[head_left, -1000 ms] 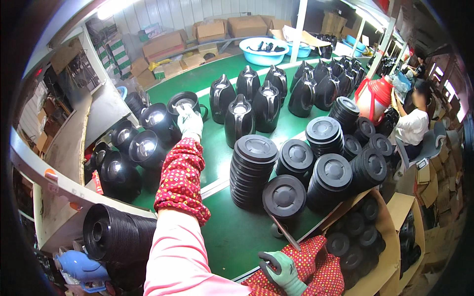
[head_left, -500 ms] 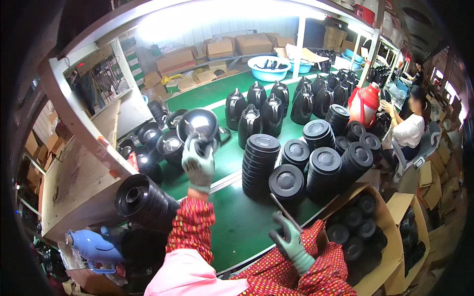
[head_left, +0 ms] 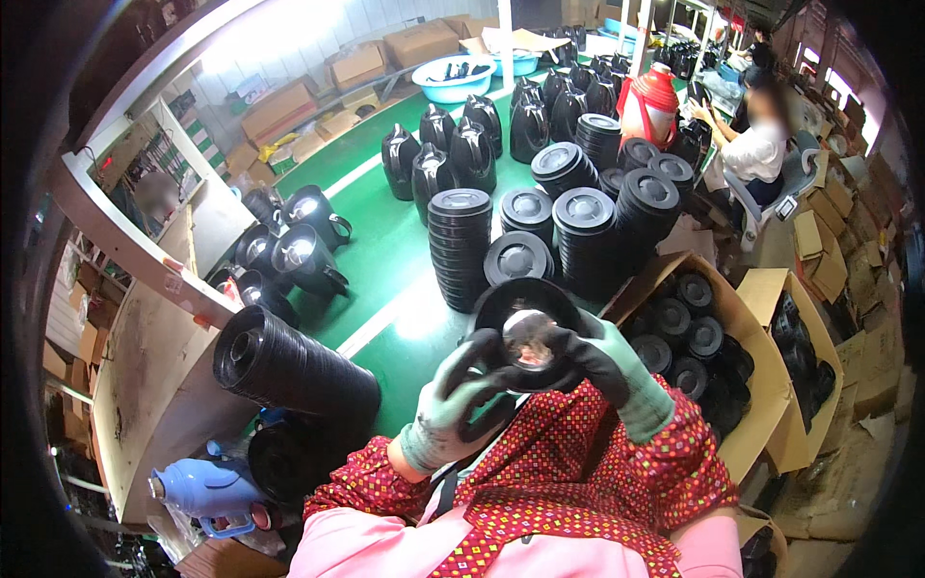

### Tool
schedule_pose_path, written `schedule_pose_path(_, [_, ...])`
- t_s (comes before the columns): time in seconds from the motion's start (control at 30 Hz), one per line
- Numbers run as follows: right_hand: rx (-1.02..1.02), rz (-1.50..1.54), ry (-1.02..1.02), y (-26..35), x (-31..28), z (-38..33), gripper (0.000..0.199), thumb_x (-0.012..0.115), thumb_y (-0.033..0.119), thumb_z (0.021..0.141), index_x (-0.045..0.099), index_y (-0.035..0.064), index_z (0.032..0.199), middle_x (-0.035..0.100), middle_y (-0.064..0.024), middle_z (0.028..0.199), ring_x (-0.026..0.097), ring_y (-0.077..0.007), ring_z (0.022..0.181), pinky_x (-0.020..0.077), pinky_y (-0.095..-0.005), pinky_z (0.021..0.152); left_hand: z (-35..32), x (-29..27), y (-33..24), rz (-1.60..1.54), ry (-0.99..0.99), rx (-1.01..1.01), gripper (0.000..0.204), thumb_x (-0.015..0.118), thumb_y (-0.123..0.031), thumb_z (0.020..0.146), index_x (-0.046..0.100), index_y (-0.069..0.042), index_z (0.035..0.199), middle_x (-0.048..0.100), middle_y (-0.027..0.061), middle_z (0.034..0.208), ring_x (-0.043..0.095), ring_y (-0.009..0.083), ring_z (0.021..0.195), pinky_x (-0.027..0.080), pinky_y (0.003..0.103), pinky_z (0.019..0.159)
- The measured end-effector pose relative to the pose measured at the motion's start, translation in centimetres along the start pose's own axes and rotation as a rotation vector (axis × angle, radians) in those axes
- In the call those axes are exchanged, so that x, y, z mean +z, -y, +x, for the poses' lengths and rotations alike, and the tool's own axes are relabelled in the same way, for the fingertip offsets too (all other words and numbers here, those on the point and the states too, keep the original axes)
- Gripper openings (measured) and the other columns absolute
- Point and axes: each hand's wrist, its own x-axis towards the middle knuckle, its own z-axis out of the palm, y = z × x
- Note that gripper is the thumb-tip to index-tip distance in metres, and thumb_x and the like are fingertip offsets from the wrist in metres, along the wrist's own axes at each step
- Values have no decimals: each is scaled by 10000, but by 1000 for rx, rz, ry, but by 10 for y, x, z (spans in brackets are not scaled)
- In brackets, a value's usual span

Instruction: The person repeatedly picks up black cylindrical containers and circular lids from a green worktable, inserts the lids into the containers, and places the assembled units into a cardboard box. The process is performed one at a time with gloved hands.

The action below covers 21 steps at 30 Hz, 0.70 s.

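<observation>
Close in front of me, my left hand (head_left: pixel 458 405) and my right hand (head_left: pixel 621 376), both in pale green gloves with dark palms, hold a black jug (head_left: pixel 497 306) from either side. Its round end faces up at me, with a shiny, mirror-like middle. Fingers of both hands wrap its rim. Just beyond stand tall stacks of round black lids (head_left: pixel 460 241). To the left, several black jugs with handles (head_left: pixel 306 258) lie tipped on the green belt (head_left: pixel 390 260). The thin rod held earlier by my right hand is not visible.
A leaning stack of black rings (head_left: pixel 289 361) and a blue jug (head_left: pixel 202 486) are at lower left. Upright black jugs (head_left: pixel 472 154), a red thermos (head_left: pixel 647 108) and a blue basin (head_left: pixel 453 82) stand farther off. A carton of lids (head_left: pixel 761 424) is at right; a person sits beyond.
The left hand has brought a black jug from the left toward me, and the right hand has risen to grip it too. My view has shifted; the rod no longer shows.
</observation>
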Motion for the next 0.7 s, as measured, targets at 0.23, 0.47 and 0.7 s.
schedule_pose_path(0.23, [14,151,-41,-7,-68,-69,815,908,320,839,552,-19,1490,696,-111,1375,662,-224,1246,507,-389,1105,-54,51,65,-1463,30,-1040,610,541,-370,1123,343,-99,1632,459,119,1613,590,238,1319,472,415,1145])
schedule_pose_path(0.47, [146,142,82,16,-52,-36,816,908,340,769,613,-39,1427,726,-124,1325,677,-214,1213,512,-382,1091,-75,79,82,-1722,155,-918,601,581,-301,1100,406,-71,1627,480,171,1629,563,270,1415,421,447,1236])
schedule_pose_path(0.7, [215,-64,428,-19,-23,50,837,840,430,883,558,-59,1501,651,-107,1452,591,-211,1333,429,-400,1176,-20,59,77,-1213,320,-812,547,703,-151,1026,520,-34,1528,610,138,1493,608,236,1334,475,407,1181])
